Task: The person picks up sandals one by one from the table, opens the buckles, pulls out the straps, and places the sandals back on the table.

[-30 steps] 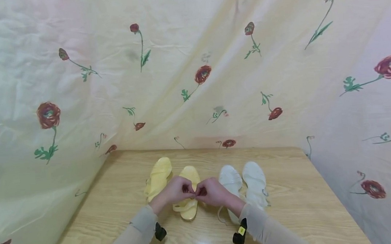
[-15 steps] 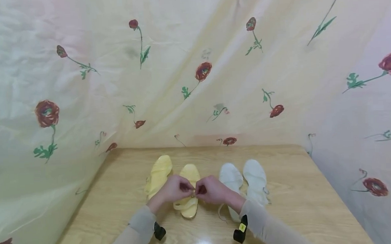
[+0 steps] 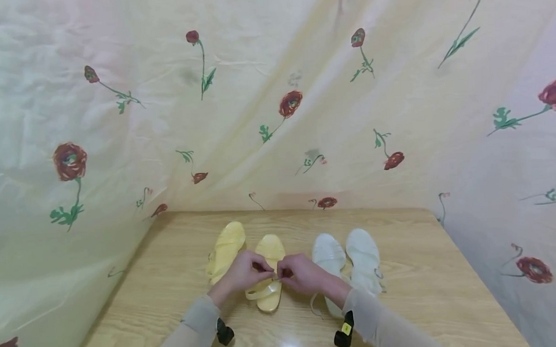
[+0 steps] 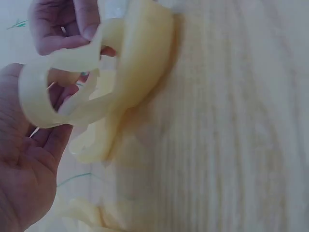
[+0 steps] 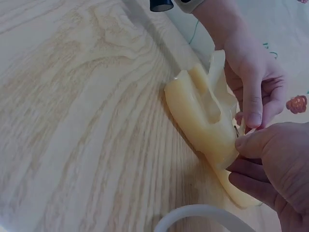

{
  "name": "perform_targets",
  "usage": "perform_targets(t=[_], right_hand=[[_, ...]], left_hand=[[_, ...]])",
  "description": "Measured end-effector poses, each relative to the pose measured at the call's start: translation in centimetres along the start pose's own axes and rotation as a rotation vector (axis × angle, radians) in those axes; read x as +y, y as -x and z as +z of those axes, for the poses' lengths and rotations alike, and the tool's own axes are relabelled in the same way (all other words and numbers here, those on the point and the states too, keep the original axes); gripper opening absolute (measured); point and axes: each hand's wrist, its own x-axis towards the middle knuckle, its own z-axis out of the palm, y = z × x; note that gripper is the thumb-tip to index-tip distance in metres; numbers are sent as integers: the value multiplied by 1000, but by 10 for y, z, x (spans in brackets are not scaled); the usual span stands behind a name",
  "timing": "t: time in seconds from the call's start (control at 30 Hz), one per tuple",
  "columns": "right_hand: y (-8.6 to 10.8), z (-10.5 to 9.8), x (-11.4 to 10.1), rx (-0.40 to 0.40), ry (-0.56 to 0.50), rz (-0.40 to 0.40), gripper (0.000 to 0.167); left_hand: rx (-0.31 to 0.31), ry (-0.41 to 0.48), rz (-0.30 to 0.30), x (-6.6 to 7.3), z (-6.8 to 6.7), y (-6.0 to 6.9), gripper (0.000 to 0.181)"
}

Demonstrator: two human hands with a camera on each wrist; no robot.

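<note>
Two yellow sandals lie on the wooden table in the head view. Both hands meet over the right one of them, the yellow sandal [image 3: 270, 300], whose ankle strap [image 4: 72, 116] loops upward. The left hand [image 3: 247, 272] pinches at the strap's end with thumb and fingertips; it also shows as the left hand [image 5: 256, 82] in the right wrist view. Close beside it, the right hand [image 3: 303, 274] has its thumb and index finger at the strap by a small buckle [image 5: 236, 129]. Fingers partly hide the buckle and strap end.
The other yellow sandal [image 3: 228, 248] stands to the left, partly behind the left forearm. On the right are two white sandals [image 3: 328, 251], one partly under the right wrist, with a loose strap. A flowered cloth [image 3: 239, 144] hangs behind the table [image 3: 426, 270].
The left hand's fingers have straightened somewhat over the strap and shifted slightly. The right hand has stayed nearly in place. The sandals have not visibly moved on the table.
</note>
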Motion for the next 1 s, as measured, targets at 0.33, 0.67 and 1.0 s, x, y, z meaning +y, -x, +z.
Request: perform_targets(t=[0.33, 0.67, 1.0], right_hand=[[-2, 1, 1, 32, -118, 67, 9], [-2, -1, -1, 26, -72, 56, 13], [2, 3, -1, 30, -136, 77, 10]], left_hand=[[-48, -46, 10, 8, -6, -6, 12], [-1, 46, -51, -1, -4, -2, 9], [-30, 76, -45, 1, -2, 0, 6]])
